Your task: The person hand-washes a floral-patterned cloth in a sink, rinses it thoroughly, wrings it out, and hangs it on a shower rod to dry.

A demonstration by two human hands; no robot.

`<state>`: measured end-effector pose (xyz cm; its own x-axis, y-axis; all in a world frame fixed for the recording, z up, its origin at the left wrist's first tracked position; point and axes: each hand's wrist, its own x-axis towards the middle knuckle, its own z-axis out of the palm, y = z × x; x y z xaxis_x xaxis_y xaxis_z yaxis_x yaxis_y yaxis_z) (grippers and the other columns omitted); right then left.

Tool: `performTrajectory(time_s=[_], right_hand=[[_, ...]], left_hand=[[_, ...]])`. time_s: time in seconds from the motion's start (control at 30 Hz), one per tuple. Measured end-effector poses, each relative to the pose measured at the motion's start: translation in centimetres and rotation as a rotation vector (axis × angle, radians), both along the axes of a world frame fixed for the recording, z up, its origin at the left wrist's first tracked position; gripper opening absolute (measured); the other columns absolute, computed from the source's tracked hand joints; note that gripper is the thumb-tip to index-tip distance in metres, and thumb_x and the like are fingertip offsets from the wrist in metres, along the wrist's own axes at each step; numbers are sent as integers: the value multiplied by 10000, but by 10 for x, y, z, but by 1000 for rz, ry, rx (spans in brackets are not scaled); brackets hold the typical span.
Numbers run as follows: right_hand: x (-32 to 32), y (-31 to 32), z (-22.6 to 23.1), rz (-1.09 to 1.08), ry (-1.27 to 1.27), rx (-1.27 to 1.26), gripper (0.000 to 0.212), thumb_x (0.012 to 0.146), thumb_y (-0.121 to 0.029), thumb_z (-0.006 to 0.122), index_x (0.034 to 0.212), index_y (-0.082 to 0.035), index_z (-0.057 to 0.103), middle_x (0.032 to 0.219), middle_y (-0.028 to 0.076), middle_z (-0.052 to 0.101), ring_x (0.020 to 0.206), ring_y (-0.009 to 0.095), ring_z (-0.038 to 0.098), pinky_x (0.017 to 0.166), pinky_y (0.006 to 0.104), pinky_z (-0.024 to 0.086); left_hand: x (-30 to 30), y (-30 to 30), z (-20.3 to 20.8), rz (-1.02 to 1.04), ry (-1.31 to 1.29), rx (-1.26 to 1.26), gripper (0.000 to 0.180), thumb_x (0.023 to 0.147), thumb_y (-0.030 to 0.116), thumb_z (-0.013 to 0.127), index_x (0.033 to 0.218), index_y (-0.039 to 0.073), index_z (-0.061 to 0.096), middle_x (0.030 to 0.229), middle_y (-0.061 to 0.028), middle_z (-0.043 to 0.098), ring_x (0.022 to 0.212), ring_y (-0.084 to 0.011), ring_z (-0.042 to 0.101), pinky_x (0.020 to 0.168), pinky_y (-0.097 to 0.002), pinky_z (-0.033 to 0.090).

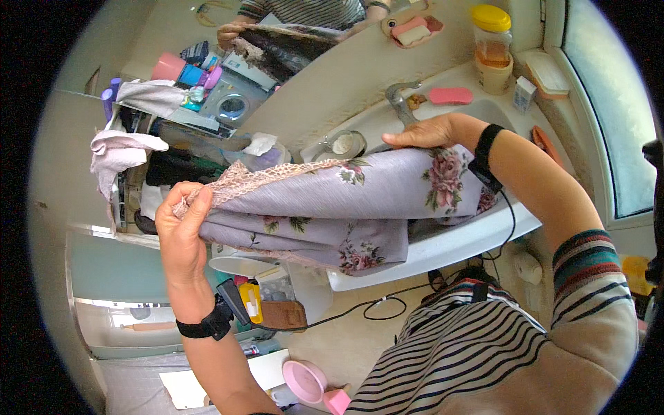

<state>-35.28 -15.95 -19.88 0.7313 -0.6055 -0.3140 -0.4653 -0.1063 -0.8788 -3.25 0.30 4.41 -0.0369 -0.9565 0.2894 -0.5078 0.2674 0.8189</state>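
A grey-lilac cloth (311,196) printed with pink roses and green leaves is stretched between my hands, over the front of the white washbasin (443,250). Beige lace trims its upper edge. My left hand (183,225) is closed on the lace corner at the left, thumb against the fingers. My right hand (432,131) grips the cloth's upper edge at the right, beside the tap (401,104); some of its fingers are hidden. The lower part of the cloth hangs in loose folds, and its right end drops into the basin.
On the basin's back ledge lie a pink sponge (450,95) and a glass (349,144). A yellow-lidded jar (492,34) and a small white box (523,93) stand at the right. A cluttered shelf with a pale towel (124,149) is at left. A pink tub (304,381) sits below.
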Motion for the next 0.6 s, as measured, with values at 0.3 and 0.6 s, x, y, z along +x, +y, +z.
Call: performTrajectory(time_s=[0.3,0.6], right_hand=[[-34,12,21,185,-237,-1,323,880,-373,666,938,-55,675,821,-22,621,784,103,537,736,280,433],[-73,-14,118,-251,-376,-601,330,828,-351,738,755,-92,546,687,-79,471,660,53,433,560,257,329]], left_hand=[[19,6,-3,71,39,20,50,881,60,675,848,39,643,797,33,604,731,-39,506,689,-201,388],[34,1,2,103,94,-3,93,921,148,640,862,78,625,835,16,636,754,-65,549,720,-228,419]])
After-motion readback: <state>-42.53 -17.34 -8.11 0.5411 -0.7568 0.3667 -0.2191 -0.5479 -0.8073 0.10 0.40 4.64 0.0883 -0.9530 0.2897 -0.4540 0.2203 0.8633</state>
